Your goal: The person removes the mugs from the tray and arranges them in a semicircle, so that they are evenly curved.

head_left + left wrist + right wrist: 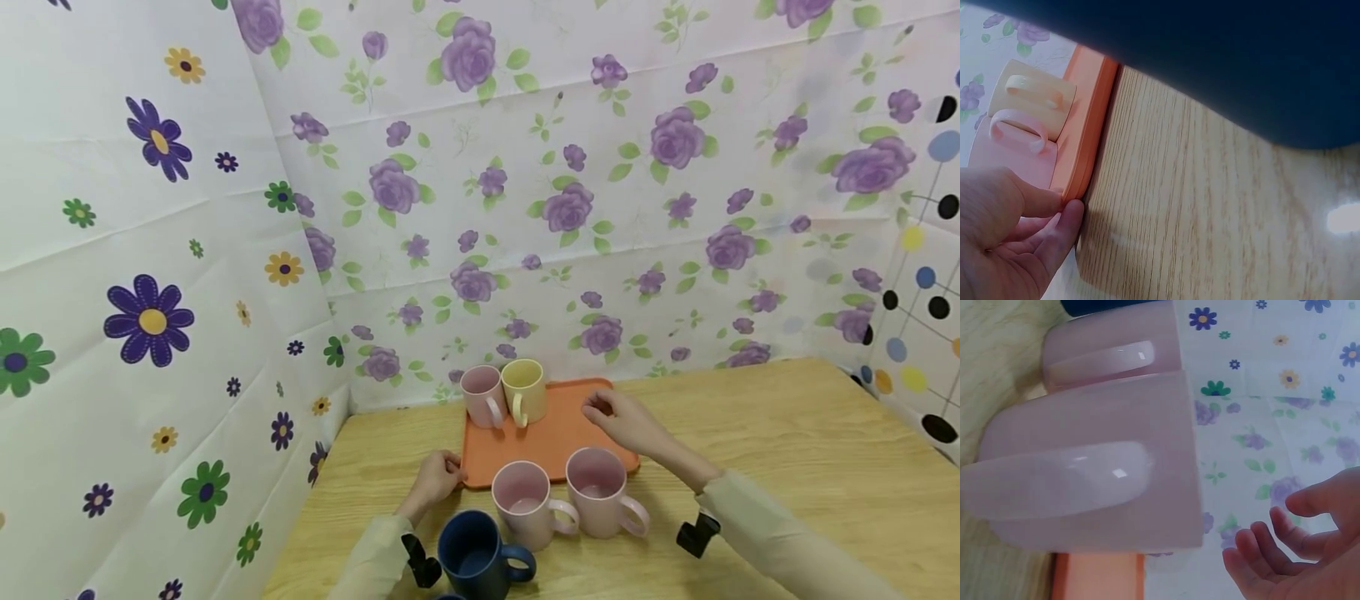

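An orange tray lies on the table, with a pink mug and a yellow mug side by side at its back left. My left hand pinches the tray's front left corner between thumb and finger, as the left wrist view shows. Over the tray's right part hovers my right hand, fingers loosely bent around nothing. In front of the tray stand two more pink mugs, a left one and a right one, handles to the right. The right one looms large in the right wrist view.
A dark blue mug stands near my left wrist, with another blue rim cut off at the bottom edge. Flower-printed cloth hangs behind the wooden table, with more cloth at both sides.
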The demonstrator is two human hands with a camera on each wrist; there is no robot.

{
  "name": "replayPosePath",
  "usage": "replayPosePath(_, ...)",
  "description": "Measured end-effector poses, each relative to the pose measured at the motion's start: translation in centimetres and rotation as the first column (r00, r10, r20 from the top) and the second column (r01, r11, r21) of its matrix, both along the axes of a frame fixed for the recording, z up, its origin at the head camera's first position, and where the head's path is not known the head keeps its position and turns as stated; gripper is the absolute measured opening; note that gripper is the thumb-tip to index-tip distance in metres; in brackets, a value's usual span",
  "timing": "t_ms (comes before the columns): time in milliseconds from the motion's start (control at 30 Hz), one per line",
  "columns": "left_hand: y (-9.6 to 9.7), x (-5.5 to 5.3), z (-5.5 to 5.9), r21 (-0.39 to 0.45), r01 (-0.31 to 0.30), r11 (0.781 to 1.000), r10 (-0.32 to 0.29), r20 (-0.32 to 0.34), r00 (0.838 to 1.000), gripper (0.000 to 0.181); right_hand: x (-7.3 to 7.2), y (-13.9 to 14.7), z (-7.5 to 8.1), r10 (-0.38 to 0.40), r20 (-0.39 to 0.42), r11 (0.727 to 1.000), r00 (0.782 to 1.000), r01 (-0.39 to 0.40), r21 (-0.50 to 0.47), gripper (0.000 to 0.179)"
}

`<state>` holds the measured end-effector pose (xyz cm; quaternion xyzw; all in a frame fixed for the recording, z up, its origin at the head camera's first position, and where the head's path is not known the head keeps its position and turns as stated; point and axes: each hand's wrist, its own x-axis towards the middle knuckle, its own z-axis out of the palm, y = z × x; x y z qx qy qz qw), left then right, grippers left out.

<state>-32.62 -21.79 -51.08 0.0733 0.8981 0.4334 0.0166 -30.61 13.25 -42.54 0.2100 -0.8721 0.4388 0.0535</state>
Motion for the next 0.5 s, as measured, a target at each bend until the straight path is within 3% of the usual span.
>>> replayPosePath(167,0.0,0.1,0.1,0.013,0.002,1.000,-0.002,0.004,1.000,0.020,-1.5,-1.3,1.5,0.073,0.120,0.996,0.990,-0.065,-0.068,0.016)
replayPosePath(300,0.0,0.0,-0.1,0.005,-0.001,1.000,0.001,-0.008,1.000,0.019,-2.7,-2.6,2.2,0.085,0.216,0.994,0.973,-0.068,-0.086,0.021)
replayPosePath(500,0.0,0.0,-0.1,0.003,-0.005,1.000,0.005,-0.021,1.000,0.019,-4.1,-5.0,3.0,0.141,0.393,0.979,0.909,-0.070,-0.189,0.030)
